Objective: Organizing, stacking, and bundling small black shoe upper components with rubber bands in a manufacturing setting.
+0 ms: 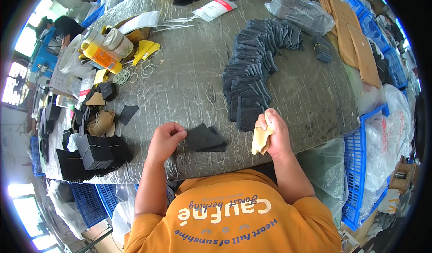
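Note:
My left hand point(165, 141) is closed in a pinch at the left edge of a thin dark grey piece point(201, 136), which looks like cut leather or fabric. This piece lies over another black piece point(217, 148) on the table near its front edge. A folded pale yellow cloth point(261, 140) is gripped in my right hand point(277, 134), its lower end hanging free. Just beyond that hand begins a long curved row of overlapping dark pieces point(249, 73), fanned out toward the far right. A single dark piece point(128, 115) lies apart on the left.
Banded black stacks point(95, 153) stand at the table's left front. Behind them are a yellow bottle point(102, 58), a white jar point(118, 43) and rubber bands point(123, 76). A small banded bundle point(321, 48), a clear plastic bag point(300, 10) and brown cardboard point(363, 55) lie right; blue crates point(355, 176) flank the table.

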`<state>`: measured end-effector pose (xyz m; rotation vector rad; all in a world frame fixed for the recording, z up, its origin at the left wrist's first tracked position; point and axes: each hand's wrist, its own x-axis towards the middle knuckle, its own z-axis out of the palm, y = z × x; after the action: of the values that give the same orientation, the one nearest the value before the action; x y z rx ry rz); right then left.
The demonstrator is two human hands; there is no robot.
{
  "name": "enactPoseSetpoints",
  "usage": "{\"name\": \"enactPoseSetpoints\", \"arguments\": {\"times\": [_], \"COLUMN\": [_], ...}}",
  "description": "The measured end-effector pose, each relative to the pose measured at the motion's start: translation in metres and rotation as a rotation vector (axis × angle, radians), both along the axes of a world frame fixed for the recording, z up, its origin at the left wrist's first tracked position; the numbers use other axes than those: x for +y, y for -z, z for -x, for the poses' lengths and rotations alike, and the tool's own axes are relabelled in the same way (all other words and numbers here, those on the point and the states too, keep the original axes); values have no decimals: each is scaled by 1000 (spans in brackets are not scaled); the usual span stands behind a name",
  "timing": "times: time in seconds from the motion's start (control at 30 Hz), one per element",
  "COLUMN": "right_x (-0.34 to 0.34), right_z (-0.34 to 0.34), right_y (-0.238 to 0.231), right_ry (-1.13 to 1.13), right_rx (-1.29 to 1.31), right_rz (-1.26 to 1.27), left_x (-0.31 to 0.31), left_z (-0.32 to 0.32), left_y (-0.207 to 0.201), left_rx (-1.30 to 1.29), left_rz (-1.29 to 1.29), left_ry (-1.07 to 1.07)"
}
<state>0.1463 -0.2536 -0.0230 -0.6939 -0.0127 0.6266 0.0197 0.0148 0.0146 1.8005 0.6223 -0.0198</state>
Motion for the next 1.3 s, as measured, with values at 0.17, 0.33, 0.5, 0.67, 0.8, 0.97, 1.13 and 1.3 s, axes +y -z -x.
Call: {"name": "enactPoseSetpoints", "arguments": {"times": [0.17, 0.33, 0.5, 0.67, 0.8, 0.97, 1.13, 1.3], "right_x": [-13, -25, -28, -15, -4, 5, 8, 9], "right_z": [9, 15, 21, 37, 53, 63, 66, 67], "right_y": [-4, 1, 8, -7, -4, -4, -2, 2], "right_ry": [-17, -92, -169, -390, -347, -377, -405, -409], "right_rx": [-43, -5, -90, -739, -1189, -1527, -1651, -1656], "right_rz": [256, 307, 271, 757, 912, 1026, 1157, 1193], "left_x": [0, -5, -5, -6, -6, -7, -8, -10], "left_z": [-8, -13, -15, -16, -17, -16, -16, -16], "left_y": [18, 19, 19, 19, 20, 21, 22, 26], "left_rx": [74, 118, 149, 152, 171, 153, 138, 157], "left_rz": [-88, -103, -126, -162, -175, -210, -243, -285], "left_ry": [164, 155, 159, 170, 177, 162, 162, 148]}}
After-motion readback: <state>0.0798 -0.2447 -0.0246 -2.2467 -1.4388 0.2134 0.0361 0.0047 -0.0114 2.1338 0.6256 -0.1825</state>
